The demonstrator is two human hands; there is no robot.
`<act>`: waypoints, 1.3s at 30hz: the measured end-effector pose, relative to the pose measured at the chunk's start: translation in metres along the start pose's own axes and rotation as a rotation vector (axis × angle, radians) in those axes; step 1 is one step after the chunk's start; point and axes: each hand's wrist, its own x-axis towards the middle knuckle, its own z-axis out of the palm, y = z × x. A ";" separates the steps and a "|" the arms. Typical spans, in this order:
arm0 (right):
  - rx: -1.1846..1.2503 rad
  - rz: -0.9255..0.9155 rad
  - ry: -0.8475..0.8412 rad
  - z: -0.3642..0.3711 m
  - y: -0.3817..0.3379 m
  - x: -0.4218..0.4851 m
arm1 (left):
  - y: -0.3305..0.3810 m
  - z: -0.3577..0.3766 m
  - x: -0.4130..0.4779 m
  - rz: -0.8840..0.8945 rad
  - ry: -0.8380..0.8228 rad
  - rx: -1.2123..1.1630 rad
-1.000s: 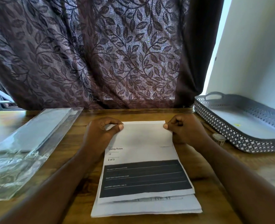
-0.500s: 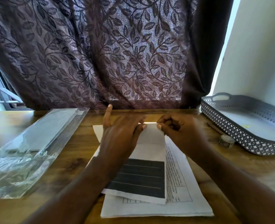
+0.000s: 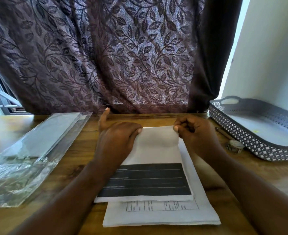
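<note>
Mid-counter [image 3: 267, 175]: sheet [image 3: 156, 150], white with a dark lined block low down, is lying skewed on a paper stack [image 3: 165, 216]. Right hand [image 3: 195, 133] is pinching its top-right corner. Left hand [image 3: 117, 138] is lying flat on its top-left, fingers together at the edge, one finger sticking up. Clear bag [image 3: 21, 175] at left is holding a grey board [image 3: 43, 138]. Grey perforated tray [image 3: 258, 148] at right is carrying a yellow speck [image 3: 256, 131].
</note>
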 end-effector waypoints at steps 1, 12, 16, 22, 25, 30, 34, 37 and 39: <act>0.014 0.026 0.025 -0.003 0.003 0.001 | -0.004 -0.001 0.000 -0.016 0.016 0.001; 0.030 0.197 0.077 -0.015 0.028 0.003 | -0.037 0.009 -0.006 -0.371 -0.081 -0.147; 0.110 0.243 0.073 -0.014 0.029 0.003 | -0.032 0.004 -0.003 -0.478 -0.061 -0.246; 0.427 0.398 -0.113 -0.013 0.028 0.001 | -0.033 0.004 0.000 -0.572 -0.035 -0.417; 0.438 0.446 -0.187 -0.010 0.029 -0.001 | -0.029 0.005 0.001 -0.653 -0.070 -0.512; 0.616 0.512 -0.049 -0.010 0.030 0.003 | -0.023 0.012 -0.001 -0.739 -0.248 -1.082; 0.708 0.583 -0.051 -0.009 0.029 0.003 | -0.020 0.017 -0.004 -0.721 -0.255 -1.103; 0.782 0.601 -0.046 -0.008 0.026 0.002 | -0.020 0.015 -0.002 -0.748 -0.189 -1.197; 0.820 0.616 -0.021 -0.008 0.024 0.002 | -0.022 0.014 -0.001 -0.788 -0.121 -1.242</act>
